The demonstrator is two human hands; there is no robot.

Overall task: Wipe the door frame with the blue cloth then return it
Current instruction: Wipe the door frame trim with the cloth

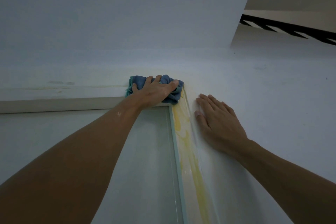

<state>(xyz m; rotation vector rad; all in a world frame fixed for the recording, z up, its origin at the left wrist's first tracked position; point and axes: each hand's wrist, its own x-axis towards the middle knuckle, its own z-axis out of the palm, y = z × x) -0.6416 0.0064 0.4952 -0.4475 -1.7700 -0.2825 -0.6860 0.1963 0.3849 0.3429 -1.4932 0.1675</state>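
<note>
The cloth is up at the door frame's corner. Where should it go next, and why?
Probably down the right upright of the door frame: yellow streaks run along it below the corner. The left hand grips the blue cloth at its top; the right hand lies flat on the wall.

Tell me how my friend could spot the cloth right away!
Look at the pale door frame and follow its top bar to the corner with the yellow-stained upright. There the left hand grips the blue cloth, bunched against that corner. It is the only blue, crumpled thing here; the right hand beside it lies flat on the wall, holding nothing.
</note>
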